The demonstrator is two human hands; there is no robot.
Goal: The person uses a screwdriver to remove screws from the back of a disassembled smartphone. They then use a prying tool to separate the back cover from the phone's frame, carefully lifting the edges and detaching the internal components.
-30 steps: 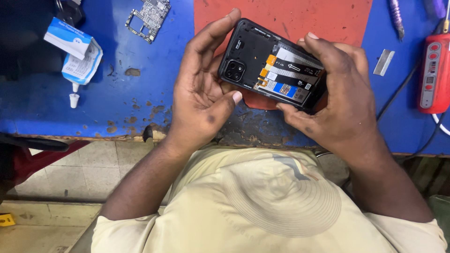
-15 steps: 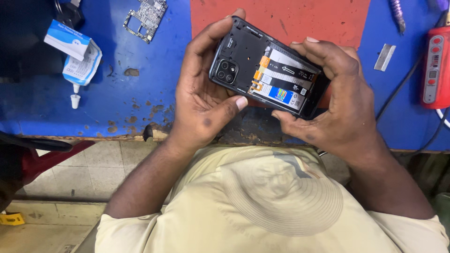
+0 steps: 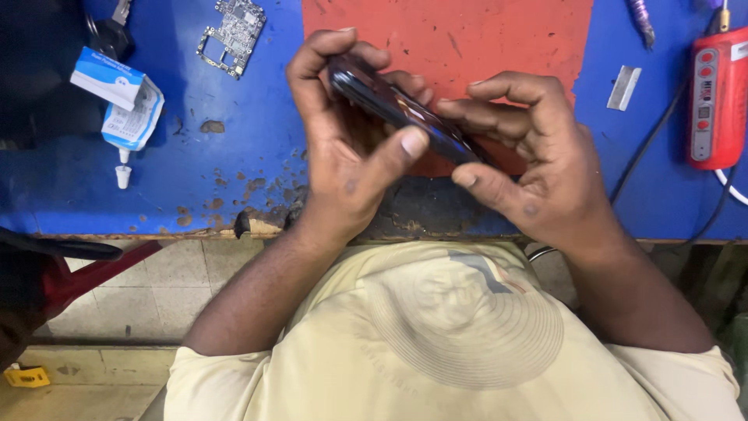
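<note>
The blue workbench point(image 3: 234, 187) carries a red mat point(image 3: 483, 39) at 12 o'clock and a red device point(image 3: 717, 97) at 3 o'clock. Left hand point(image 3: 343, 156) and right hand point(image 3: 538, 164) both clamp the black phone point(image 3: 401, 109), tilted edge-on above the mat. A circuit board point(image 3: 232, 31) lies at 11 o'clock, well apart.

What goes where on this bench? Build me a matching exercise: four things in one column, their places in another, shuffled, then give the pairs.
Things:
1. phone
2. circuit board
3. red device
4. white tube

Places:
A. far right of the bench, with a cable running to it
B. left part of the blue bench top, nozzle pointing toward the bench edge
C. held edge-on between the left hand and the right hand
D. upper left of the red mat, on the blue top

Pairs: 1-C, 2-D, 3-A, 4-B
</note>
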